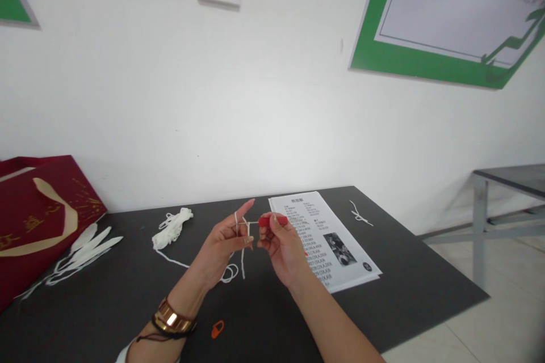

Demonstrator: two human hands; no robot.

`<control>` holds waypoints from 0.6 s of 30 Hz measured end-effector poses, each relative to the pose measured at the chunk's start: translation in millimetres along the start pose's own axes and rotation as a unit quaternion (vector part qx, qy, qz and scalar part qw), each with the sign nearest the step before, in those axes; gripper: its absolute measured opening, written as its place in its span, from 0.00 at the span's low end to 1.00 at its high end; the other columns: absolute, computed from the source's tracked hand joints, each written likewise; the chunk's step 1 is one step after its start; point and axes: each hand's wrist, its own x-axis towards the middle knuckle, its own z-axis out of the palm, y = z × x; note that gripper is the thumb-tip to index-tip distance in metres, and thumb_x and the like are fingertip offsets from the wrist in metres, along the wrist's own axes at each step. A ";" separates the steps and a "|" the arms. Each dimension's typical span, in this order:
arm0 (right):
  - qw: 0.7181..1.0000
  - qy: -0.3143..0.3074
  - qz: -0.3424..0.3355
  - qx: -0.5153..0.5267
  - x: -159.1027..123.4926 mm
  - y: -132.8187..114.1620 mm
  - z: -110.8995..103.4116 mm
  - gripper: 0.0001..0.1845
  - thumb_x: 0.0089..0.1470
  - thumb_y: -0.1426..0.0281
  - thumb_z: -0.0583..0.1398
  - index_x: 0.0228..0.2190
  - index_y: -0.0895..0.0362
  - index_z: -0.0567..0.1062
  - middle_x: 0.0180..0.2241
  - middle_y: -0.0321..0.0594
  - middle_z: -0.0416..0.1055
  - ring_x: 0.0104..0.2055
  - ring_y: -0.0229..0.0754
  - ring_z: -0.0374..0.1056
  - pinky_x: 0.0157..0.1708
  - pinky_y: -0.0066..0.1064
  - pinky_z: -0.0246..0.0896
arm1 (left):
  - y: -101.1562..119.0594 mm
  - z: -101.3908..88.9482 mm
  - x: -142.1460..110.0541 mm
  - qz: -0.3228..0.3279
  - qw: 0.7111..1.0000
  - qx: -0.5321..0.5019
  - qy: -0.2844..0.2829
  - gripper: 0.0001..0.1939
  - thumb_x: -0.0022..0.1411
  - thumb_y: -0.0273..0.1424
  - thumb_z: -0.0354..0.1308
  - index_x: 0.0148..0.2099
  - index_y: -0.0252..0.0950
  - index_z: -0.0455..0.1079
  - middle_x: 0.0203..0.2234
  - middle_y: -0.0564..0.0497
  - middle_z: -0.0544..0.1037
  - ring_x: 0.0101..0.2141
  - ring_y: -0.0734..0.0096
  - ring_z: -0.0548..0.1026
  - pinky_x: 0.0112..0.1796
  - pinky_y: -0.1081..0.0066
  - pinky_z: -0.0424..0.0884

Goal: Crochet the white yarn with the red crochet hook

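My right hand grips the red handle of a crochet hook, whose thin shaft points left toward my other hand. White yarn wraps around the raised index finger of my left hand, and its thumb and other fingers are pinched on the strand. A loop of yarn sits at the hook's shaft, and a loose tail hangs below. From the left hand the strand runs over the table to a white yarn skein. An orange stitch marker lies near my left wrist.
Printed sheets lie on the black table at right, with a short white yarn scrap beyond them. White pieces with strings rest at left by a dark red bag. A white wall stands behind.
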 end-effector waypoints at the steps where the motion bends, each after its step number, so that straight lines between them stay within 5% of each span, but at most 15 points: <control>1: 1.000 0.004 -0.003 -0.002 0.1 -1.2 0.1 0.09 0.51 0.65 0.63 0.32 0.58 0.76 0.26 0.35 0.70 0.25 0.33 0.64 0.22 0.23 0.66 | 0.7 -0.1 -0.1 0.004 1.000 0.005 0.005 0.33 0.51 0.22 0.61 0.59 0.42 0.62 0.21 0.57 0.66 0.24 0.77 0.65 0.31 0.72 0.60; 11: 0.980 0.033 -0.123 -0.153 -0.3 -6.5 -2.7 0.09 0.53 0.64 0.60 0.29 0.57 0.75 0.23 0.35 0.69 0.23 0.35 0.63 0.21 0.26 0.60 | 0.5 -0.8 3.5 0.045 0.988 0.145 0.030 0.35 0.52 0.24 0.60 0.62 0.40 0.58 0.20 0.58 0.65 0.23 0.74 0.63 0.27 0.72 0.59; 14: 0.939 0.031 -0.188 -0.286 -5.9 -5.1 -1.0 0.09 0.55 0.65 0.58 0.30 0.56 0.76 0.25 0.37 0.70 0.24 0.36 0.64 0.24 0.29 0.60 | -4.6 -0.7 4.8 0.059 0.978 0.187 0.078 0.38 0.51 0.22 0.58 0.64 0.38 0.53 0.18 0.60 0.63 0.20 0.76 0.58 0.23 0.74 0.54; 18: 0.839 0.006 -0.295 -0.458 -13.8 -0.2 -0.8 0.08 0.56 0.70 0.57 0.35 0.52 0.76 0.31 0.40 0.73 0.34 0.43 0.67 0.35 0.36 0.62 | -10.9 4.4 3.6 0.060 0.975 0.177 0.124 0.41 0.50 0.20 0.57 0.65 0.37 0.49 0.16 0.62 0.61 0.19 0.77 0.57 0.22 0.76 0.54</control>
